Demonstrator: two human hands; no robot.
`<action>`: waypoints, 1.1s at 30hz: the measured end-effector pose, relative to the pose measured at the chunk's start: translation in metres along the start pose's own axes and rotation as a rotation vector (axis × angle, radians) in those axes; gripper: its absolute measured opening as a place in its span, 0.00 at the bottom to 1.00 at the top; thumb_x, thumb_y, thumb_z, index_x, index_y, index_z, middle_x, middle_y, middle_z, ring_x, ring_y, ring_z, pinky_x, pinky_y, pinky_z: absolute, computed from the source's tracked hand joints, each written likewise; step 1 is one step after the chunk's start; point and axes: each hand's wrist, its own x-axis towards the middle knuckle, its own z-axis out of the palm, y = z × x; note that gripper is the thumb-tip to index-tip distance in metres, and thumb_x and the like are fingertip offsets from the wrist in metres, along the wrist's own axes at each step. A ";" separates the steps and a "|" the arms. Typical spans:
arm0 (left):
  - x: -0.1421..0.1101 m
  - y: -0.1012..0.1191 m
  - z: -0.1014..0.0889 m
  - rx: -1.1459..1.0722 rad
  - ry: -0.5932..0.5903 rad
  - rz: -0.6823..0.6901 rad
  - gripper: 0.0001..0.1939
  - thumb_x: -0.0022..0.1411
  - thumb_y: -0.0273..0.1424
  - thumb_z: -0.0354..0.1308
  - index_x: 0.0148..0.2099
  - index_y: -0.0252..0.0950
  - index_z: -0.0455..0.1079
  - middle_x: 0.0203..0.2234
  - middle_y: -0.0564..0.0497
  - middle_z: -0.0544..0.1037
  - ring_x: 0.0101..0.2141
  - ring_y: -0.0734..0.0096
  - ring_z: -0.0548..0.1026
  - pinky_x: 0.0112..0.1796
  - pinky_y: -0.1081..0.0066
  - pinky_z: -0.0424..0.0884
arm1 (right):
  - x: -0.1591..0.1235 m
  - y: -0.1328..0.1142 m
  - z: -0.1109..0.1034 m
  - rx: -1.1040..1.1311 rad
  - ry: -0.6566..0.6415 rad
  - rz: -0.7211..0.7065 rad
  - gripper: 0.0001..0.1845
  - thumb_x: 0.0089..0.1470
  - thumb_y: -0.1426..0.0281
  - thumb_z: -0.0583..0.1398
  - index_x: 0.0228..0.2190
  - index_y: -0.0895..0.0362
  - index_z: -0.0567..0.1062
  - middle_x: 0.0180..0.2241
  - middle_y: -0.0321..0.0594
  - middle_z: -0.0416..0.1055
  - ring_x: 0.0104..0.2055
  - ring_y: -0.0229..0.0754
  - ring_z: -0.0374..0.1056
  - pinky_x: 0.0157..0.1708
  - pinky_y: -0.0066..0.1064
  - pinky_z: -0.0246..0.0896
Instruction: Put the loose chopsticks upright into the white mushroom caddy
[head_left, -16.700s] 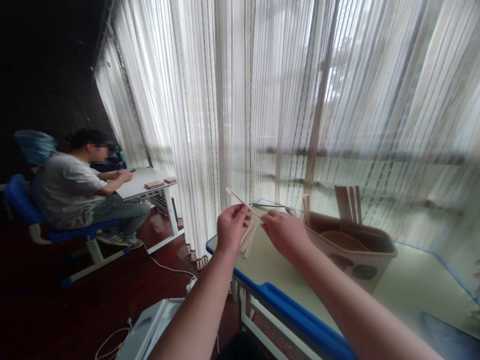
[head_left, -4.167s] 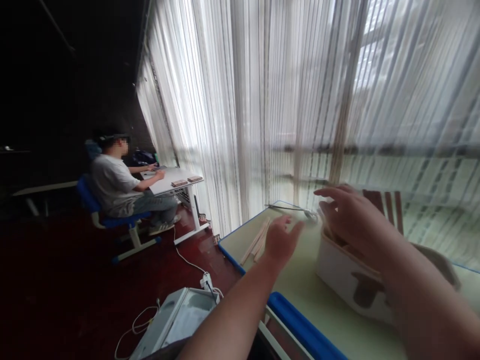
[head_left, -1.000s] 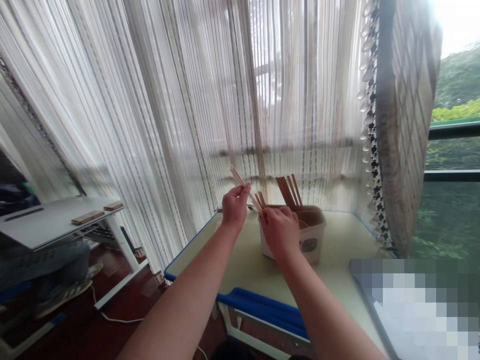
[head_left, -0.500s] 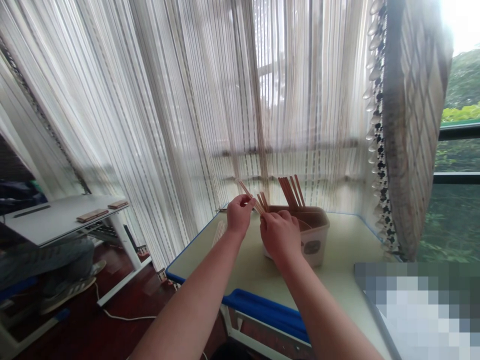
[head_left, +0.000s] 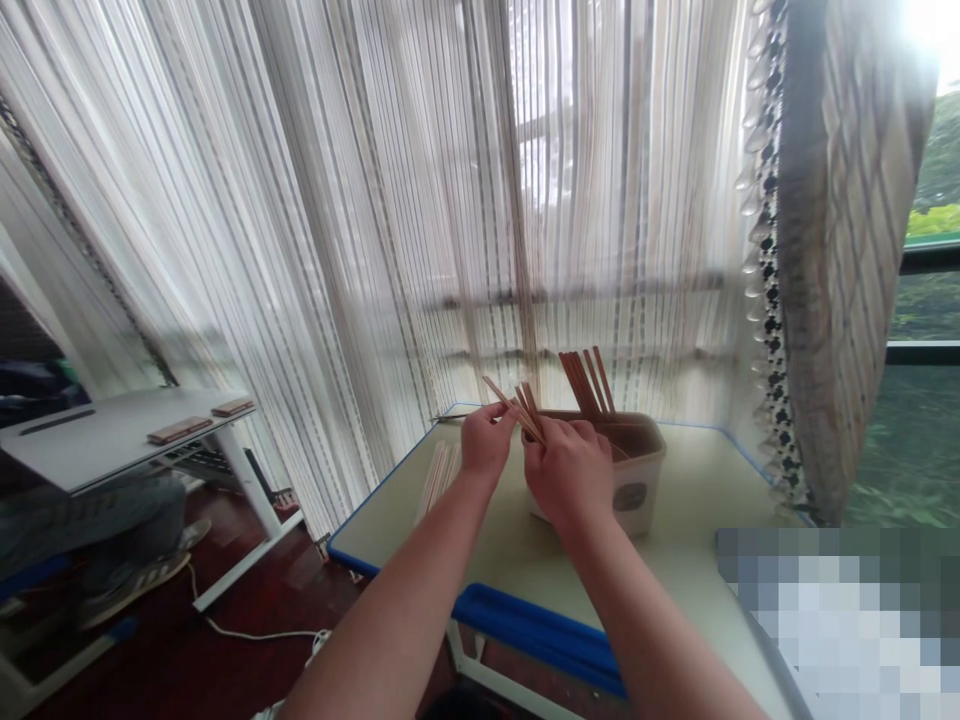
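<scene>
A thin light wooden chopstick (head_left: 498, 391) slants between my hands in front of the box. My left hand (head_left: 484, 442) pinches it between thumb and fingertips. Curled at the left front of the box, my right hand (head_left: 571, 468) has its fingers closed on the lower end; its fingertips are partly hidden. Several lighter brown chopsticks (head_left: 527, 398) stick up just behind the right hand. The pale box with a brown rim (head_left: 654, 436) has compartments, and several reddish-brown chopsticks (head_left: 586, 380) lean upright at its back. More pale chopsticks (head_left: 435, 480) lie on the table left of my left forearm.
The cream table (head_left: 682, 570) has a blue edge, with a sheer striped curtain (head_left: 360, 250) behind it. At the left, a white desk (head_left: 97, 445) bears two flat wooden pieces, with a person's leg (head_left: 142, 525) beneath. A white cable (head_left: 255, 636) runs over the floor.
My left hand has moved slightly right and down, closer to my right hand, and the chopstick's upper end sits lower. More pale chopsticks on the table show beside my left arm.
</scene>
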 end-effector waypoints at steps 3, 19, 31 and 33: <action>-0.001 0.000 0.000 -0.032 -0.011 -0.020 0.13 0.50 0.37 0.57 0.34 0.34 0.75 0.26 0.48 0.78 0.26 0.69 0.72 0.32 0.70 0.65 | 0.000 0.000 0.000 -0.014 -0.023 0.016 0.12 0.51 0.69 0.52 0.33 0.57 0.73 0.33 0.46 0.73 0.39 0.49 0.59 0.37 0.38 0.45; 0.002 -0.007 0.004 -0.314 -0.008 -0.093 0.12 0.45 0.33 0.62 0.34 0.32 0.74 0.28 0.46 0.78 0.30 0.69 0.74 0.35 0.69 0.68 | 0.002 -0.001 0.005 -0.051 -0.116 0.020 0.14 0.53 0.67 0.50 0.29 0.57 0.75 0.31 0.46 0.74 0.39 0.49 0.59 0.37 0.40 0.43; -0.002 -0.002 0.002 -0.347 -0.054 -0.099 0.11 0.46 0.30 0.61 0.34 0.32 0.74 0.30 0.45 0.78 0.33 0.68 0.75 0.39 0.67 0.68 | 0.002 0.001 0.003 -0.063 -0.118 0.022 0.15 0.53 0.66 0.49 0.27 0.57 0.74 0.30 0.43 0.74 0.39 0.49 0.59 0.37 0.40 0.43; -0.003 0.000 0.002 -0.344 -0.055 -0.100 0.11 0.46 0.30 0.61 0.35 0.32 0.74 0.30 0.46 0.78 0.33 0.69 0.75 0.39 0.68 0.68 | 0.003 0.001 0.004 -0.059 -0.117 0.023 0.15 0.53 0.66 0.50 0.27 0.57 0.74 0.30 0.44 0.74 0.39 0.49 0.59 0.37 0.40 0.44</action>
